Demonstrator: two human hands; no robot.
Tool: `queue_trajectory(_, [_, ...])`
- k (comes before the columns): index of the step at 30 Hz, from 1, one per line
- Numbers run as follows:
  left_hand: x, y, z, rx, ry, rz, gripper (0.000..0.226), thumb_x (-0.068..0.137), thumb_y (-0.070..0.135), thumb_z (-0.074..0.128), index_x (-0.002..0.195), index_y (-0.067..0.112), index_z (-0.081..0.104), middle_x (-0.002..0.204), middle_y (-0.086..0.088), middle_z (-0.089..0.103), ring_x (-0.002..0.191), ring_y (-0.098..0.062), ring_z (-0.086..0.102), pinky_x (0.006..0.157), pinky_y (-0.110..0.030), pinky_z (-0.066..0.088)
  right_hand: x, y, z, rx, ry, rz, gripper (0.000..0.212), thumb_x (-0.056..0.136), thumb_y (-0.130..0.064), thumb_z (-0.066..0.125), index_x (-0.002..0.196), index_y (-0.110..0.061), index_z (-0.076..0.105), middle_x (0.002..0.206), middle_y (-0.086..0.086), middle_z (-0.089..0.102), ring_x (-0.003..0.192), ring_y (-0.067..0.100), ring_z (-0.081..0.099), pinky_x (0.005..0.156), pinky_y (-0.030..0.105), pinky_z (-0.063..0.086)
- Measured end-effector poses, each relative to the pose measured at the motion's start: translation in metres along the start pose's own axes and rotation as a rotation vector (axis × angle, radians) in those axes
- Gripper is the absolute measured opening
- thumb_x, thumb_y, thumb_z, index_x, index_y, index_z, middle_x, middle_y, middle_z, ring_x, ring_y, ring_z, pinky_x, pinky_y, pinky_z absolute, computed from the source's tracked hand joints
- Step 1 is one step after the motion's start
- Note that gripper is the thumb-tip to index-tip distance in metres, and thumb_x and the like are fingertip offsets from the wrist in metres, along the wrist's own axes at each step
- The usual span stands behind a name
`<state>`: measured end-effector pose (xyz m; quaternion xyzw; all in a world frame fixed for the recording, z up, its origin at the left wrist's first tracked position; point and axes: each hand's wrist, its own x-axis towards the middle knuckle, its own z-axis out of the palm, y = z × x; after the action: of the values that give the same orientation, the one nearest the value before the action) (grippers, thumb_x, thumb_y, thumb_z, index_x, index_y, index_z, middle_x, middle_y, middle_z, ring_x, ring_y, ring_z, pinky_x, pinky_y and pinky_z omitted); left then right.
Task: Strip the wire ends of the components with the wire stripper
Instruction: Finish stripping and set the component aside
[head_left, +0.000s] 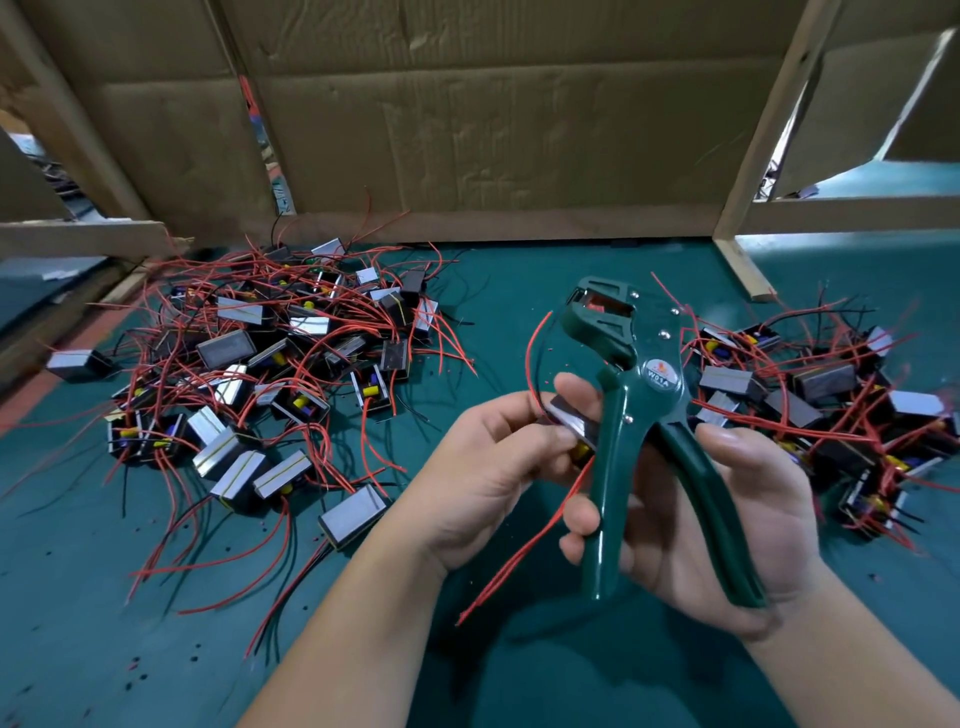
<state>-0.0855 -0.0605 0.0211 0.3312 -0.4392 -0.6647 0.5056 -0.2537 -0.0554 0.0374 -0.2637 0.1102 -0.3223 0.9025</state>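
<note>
My right hand (727, 519) grips the two handles of a dark green wire stripper (628, 384), which stands upright with its jaws pointing away from me. The handles are spread apart. My left hand (498, 467) pinches a small black and silver component (574, 421) just left of the stripper's handle. Red wires (530, 545) from that component hang down toward me, and another red wire (530, 353) arcs up toward the jaws without reaching them.
A large heap of components with red and black wires (270, 374) lies on the green mat (156, 649) to the left, and a smaller heap (831, 410) lies to the right. Cardboard walls (493, 114) and a wooden frame (748, 208) close off the back.
</note>
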Motion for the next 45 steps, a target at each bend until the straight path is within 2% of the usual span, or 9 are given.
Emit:
queue_trajectory(8, [0.002,0.003,-0.011,0.591,0.265,0.316,0.013,0.082,0.019,0.062,0.095,0.015,0.063,0.088,-0.005,0.072,0.083,-0.023,0.068,0.082,-0.036,0.054,0.002,-0.004,-0.004,-0.068,0.097,-0.106,0.08,0.056,-0.029,0.084,0.131,-0.013,0.059,0.114,0.027,0.062,0.079,0.035,0.068,0.078,0.047,0.056])
queue_trajectory(15, [-0.006,0.01,-0.016,0.812,0.13,0.265,0.012,0.074,0.017,0.066,0.08,0.027,0.065,0.079,0.004,0.069,0.075,-0.007,0.064,0.076,-0.027,0.053,0.0,-0.014,-0.004,-0.242,0.223,-0.039,0.072,0.048,-0.033,0.089,0.111,-0.007,0.069,0.118,0.027,0.062,0.073,0.037,0.067,0.072,0.051,0.057])
queue_trajectory(20, [-0.013,0.007,-0.007,0.653,-0.225,-0.06,0.018,0.075,0.004,0.065,0.077,0.022,0.065,0.072,0.005,0.065,0.067,-0.011,0.057,0.067,-0.032,0.047,-0.008,-0.023,-0.002,-0.092,0.091,-0.11,0.068,0.059,-0.028,0.084,0.119,-0.004,0.065,0.135,0.033,0.048,0.074,0.034,0.067,0.072,0.047,0.057])
queue_trajectory(25, [-0.013,0.005,-0.006,0.64,-0.295,-0.137,0.017,0.078,-0.001,0.063,0.079,0.017,0.064,0.07,0.002,0.064,0.063,-0.009,0.057,0.061,-0.022,0.046,-0.007,-0.021,-0.005,-0.081,0.06,-0.177,0.081,0.062,-0.024,0.082,0.131,0.007,0.051,0.141,0.021,0.048,0.079,0.034,0.067,0.078,0.049,0.057])
queue_trajectory(28, [-0.012,0.009,-0.011,0.603,-0.17,-0.108,0.015,0.075,0.005,0.065,0.075,0.021,0.064,0.071,-0.002,0.064,0.068,-0.017,0.058,0.068,-0.033,0.048,-0.005,-0.019,-0.006,-0.156,0.12,-0.249,0.082,0.058,-0.025,0.084,0.129,0.004,0.055,0.131,0.019,0.057,0.08,0.033,0.068,0.079,0.049,0.056])
queue_trajectory(32, [-0.004,0.011,-0.016,0.567,0.141,0.024,0.025,0.084,-0.007,0.059,0.091,0.015,0.068,0.069,0.0,0.067,0.061,-0.015,0.064,0.067,-0.022,0.051,-0.004,-0.017,-0.005,-0.285,0.159,-0.28,0.085,0.057,-0.025,0.087,0.131,0.0,0.054,0.119,0.022,0.059,0.08,0.039,0.067,0.076,0.053,0.055])
queue_trajectory(35, [0.002,0.014,-0.016,0.34,0.375,0.034,0.033,0.088,-0.006,0.048,0.074,0.018,0.066,0.061,0.001,0.059,0.058,-0.027,0.064,0.063,-0.028,0.052,-0.002,-0.012,-0.003,-0.301,0.143,-0.247,0.086,0.058,-0.023,0.087,0.133,0.0,0.051,0.128,0.021,0.057,0.079,0.041,0.066,0.075,0.054,0.054])
queue_trajectory(41, [0.001,0.015,-0.014,-0.019,0.354,-0.136,0.027,0.091,-0.004,0.03,0.083,0.012,0.049,0.084,-0.008,0.062,0.061,-0.03,0.067,0.049,-0.036,0.055,0.003,-0.001,-0.001,-0.317,0.108,-0.185,0.072,0.061,-0.023,0.085,0.127,-0.007,0.06,0.112,0.021,0.065,0.08,0.04,0.066,0.077,0.055,0.053])
queue_trajectory(45, [-0.001,0.02,-0.018,-0.143,0.331,-0.124,0.024,0.083,0.004,0.031,0.083,0.015,0.053,0.066,-0.005,0.051,0.059,-0.027,0.062,0.05,-0.035,0.054,0.004,0.002,-0.001,-0.309,0.108,-0.173,0.069,0.063,-0.023,0.083,0.126,-0.007,0.061,0.11,0.021,0.065,0.081,0.041,0.065,0.078,0.057,0.051])
